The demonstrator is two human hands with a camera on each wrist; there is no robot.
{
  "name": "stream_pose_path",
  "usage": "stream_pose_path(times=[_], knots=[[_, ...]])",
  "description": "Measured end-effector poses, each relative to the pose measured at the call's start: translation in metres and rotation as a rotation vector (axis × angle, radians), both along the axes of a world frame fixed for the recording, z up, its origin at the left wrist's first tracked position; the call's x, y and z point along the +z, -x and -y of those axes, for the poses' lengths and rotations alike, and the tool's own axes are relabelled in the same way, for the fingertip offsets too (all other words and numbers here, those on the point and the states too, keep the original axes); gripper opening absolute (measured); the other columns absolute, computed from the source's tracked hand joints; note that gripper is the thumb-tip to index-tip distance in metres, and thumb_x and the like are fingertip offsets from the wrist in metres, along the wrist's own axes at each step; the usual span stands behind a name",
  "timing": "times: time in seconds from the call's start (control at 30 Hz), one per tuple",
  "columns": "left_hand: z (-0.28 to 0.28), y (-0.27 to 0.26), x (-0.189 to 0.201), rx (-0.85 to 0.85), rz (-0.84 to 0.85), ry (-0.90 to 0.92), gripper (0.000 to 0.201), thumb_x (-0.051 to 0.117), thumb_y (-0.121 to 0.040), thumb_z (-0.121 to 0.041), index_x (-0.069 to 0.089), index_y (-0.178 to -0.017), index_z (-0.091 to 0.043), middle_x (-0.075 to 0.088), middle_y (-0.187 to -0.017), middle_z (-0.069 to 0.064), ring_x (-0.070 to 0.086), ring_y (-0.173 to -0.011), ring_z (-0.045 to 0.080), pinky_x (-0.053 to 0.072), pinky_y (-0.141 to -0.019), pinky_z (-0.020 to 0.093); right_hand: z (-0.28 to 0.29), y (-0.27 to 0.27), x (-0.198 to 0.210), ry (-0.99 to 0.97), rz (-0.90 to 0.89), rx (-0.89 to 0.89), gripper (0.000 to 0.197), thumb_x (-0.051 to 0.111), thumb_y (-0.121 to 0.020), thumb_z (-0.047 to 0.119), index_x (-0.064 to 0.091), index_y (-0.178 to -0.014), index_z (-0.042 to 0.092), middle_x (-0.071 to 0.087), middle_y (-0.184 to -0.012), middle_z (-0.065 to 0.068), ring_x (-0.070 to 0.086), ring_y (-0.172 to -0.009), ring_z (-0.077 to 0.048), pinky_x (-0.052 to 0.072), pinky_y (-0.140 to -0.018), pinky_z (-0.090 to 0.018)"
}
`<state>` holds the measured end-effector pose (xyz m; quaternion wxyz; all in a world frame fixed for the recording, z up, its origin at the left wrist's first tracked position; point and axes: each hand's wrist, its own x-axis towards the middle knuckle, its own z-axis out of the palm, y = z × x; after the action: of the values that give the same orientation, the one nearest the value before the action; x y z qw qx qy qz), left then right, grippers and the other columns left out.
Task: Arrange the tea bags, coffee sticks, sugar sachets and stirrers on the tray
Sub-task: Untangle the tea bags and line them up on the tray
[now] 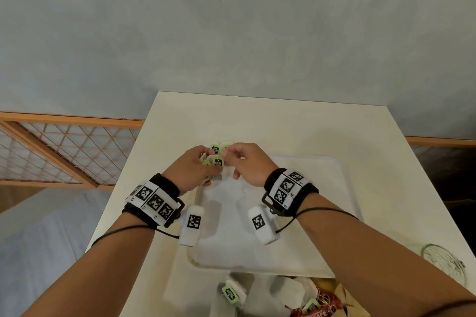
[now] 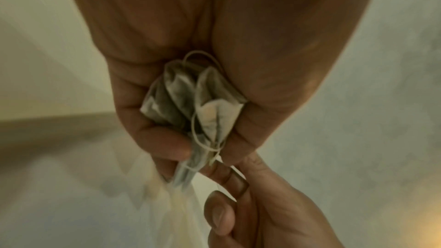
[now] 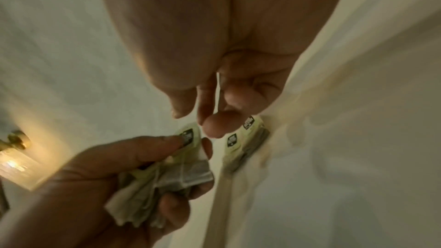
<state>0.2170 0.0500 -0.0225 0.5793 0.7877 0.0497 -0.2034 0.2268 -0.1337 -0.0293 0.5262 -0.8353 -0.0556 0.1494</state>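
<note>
Your left hand (image 1: 195, 166) clamps a bunch of green-tagged paper tea bags (image 2: 190, 105) over the white tray's (image 1: 304, 252) far-left corner so your right hand (image 1: 247, 162), fingertips pinched on a string, can likely peel one off beside those already laid (image 3: 245, 139).

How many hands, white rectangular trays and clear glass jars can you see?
Hands: 2, the left hand gripping paper tea bags, the right hand pinching at them
White rectangular tray: 1
Clear glass jar: 1
Total: 4
</note>
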Motion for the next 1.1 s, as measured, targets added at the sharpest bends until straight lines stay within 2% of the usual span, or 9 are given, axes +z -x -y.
stream_pose_path(times=[0.17,0.27,0.37,0.47,0.63,0.8,0.93,1.0,1.1], knots=[[0.009,0.009,0.011,-0.08,-0.015,0.038,0.034,0.073,-0.084,-0.001,0.053,-0.112,0.002,0.064,-0.09,0.011,0.068,-0.074,0.015,0.056,-0.062,0.028,0.008,0.012,0.005,-0.052,0.029,0.067,0.014,0.069,-0.096,0.02,0.073,-0.107,0.013,0.065,-0.088,0.004,0.06,-0.055,-0.008,0.045,-0.055,-0.012],[0.01,0.014,0.014,-0.11,-0.031,0.071,0.04,0.077,-0.077,-0.01,0.056,-0.11,-0.002,0.073,-0.096,0.016,0.071,-0.08,0.018,0.056,-0.065,0.032,0.016,0.013,0.011,-0.106,-0.011,0.04,0.009,0.067,-0.097,0.018,0.07,-0.104,0.013,0.069,-0.087,0.002,0.066,-0.064,-0.011,0.047,-0.051,-0.02],[0.007,0.016,0.011,-0.107,-0.014,0.054,0.02,0.073,-0.085,-0.008,0.059,-0.098,-0.012,0.072,-0.095,0.009,0.071,-0.078,0.019,0.053,-0.062,0.031,0.024,0.011,0.017,-0.169,-0.055,-0.011,0.01,0.065,-0.098,0.017,0.067,-0.105,0.01,0.074,-0.085,-0.004,0.072,-0.069,-0.017,0.052,-0.052,-0.026],[0.006,0.018,0.007,-0.127,0.029,-0.008,0.014,0.071,-0.089,-0.007,0.063,-0.098,-0.016,0.067,-0.092,0.005,0.067,-0.072,0.017,0.046,-0.055,0.026,0.031,0.01,0.018,-0.132,-0.019,-0.03,0.01,0.065,-0.098,0.018,0.065,-0.104,0.01,0.074,-0.085,-0.005,0.071,-0.066,-0.016,0.053,-0.053,-0.028],[0.012,0.018,0.005,-0.135,0.127,-0.06,0.016,0.074,-0.09,-0.018,0.065,-0.096,-0.006,0.064,-0.073,0.001,0.061,-0.063,0.013,0.045,-0.053,0.025,0.032,0.014,0.01,-0.087,-0.01,-0.008,0.015,0.065,-0.097,0.018,0.066,-0.108,0.007,0.071,-0.083,-0.005,0.068,-0.063,-0.013,0.053,-0.053,-0.028],[0.018,0.015,0.005,-0.09,0.166,-0.086,0.011,0.068,-0.093,-0.012,0.066,-0.09,-0.002,0.065,-0.07,0.007,0.055,-0.05,0.004,0.046,-0.05,0.022,0.029,0.016,0.008,-0.143,-0.041,-0.019,0.018,0.068,-0.097,0.022,0.068,-0.109,0.008,0.07,-0.083,-0.002,0.066,-0.063,-0.014,0.053,-0.055,-0.029],[0.016,0.011,0.003,-0.067,0.154,-0.067,0.014,0.068,-0.093,-0.013,0.067,-0.092,0.001,0.066,-0.071,0.008,0.057,-0.054,0.006,0.047,-0.05,0.021,0.033,0.02,0.005,-0.08,-0.107,0.091,0.014,0.063,-0.1,0.023,0.07,-0.088,0.019,0.069,-0.078,0.003,0.064,-0.062,-0.012,0.053,-0.058,-0.027],[0.016,0.01,0.0,-0.041,0.116,-0.033,0.017,0.07,-0.092,-0.014,0.067,-0.095,0.002,0.066,-0.074,0.007,0.06,-0.06,0.01,0.047,-0.05,0.022,0.035,0.018,0.004,-0.021,-0.112,0.11,0.021,0.061,-0.101,0.021,0.067,-0.083,0.012,0.069,-0.077,0.001,0.064,-0.062,-0.011,0.054,-0.059,-0.027],[0.016,0.01,-0.002,0.031,0.018,0.042,0.012,0.073,-0.09,-0.014,0.066,-0.093,-0.005,0.067,-0.08,0.006,0.063,-0.066,0.017,0.046,-0.051,0.025,0.038,0.005,0.004,0.047,-0.062,0.011,0.027,0.059,-0.101,0.02,0.067,-0.088,-0.003,0.068,-0.076,-0.003,0.062,-0.059,-0.011,0.053,-0.055,-0.027]])
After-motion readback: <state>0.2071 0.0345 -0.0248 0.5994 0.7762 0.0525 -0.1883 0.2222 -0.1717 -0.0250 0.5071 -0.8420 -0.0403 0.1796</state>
